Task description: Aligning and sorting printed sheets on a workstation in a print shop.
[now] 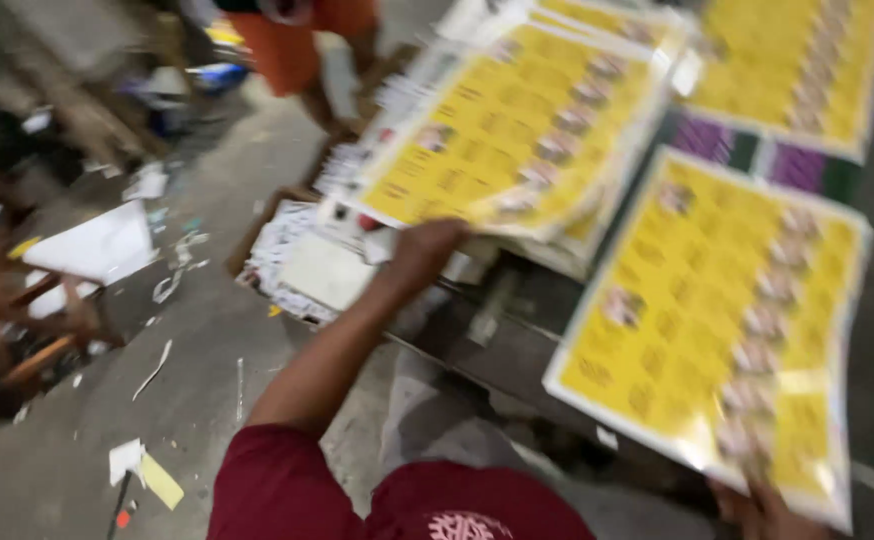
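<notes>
the dark bench [517, 345] ran beyond both hands, carrying stacks of yellow printed sheets, with purple sheets [747, 150] showing past the right hand's sheet. the grey floor [207, 380], left of the left arm, was strewn with paper scraps [142, 470] and a white board [97, 245]. another person in orange shorts [292, 40] stood far beyond the left hand.

the right yellow sheet [727, 320] reached from the right hand up and away across the bench, its near corner at that hand. the left yellow sheet [517, 130] spread up and to the right of the left hand, lying on a stack of like sheets.

the left hand [425, 248], at the end of a bare arm in a dark red sleeve [277, 485], was closed over the near edge of the left yellow sheet, fingers curled on it. the right hand [762, 512], mostly cut off by the frame edge, pinched the right yellow sheet at its near corner; how far it was closed could not be told exactly through the blur.
</notes>
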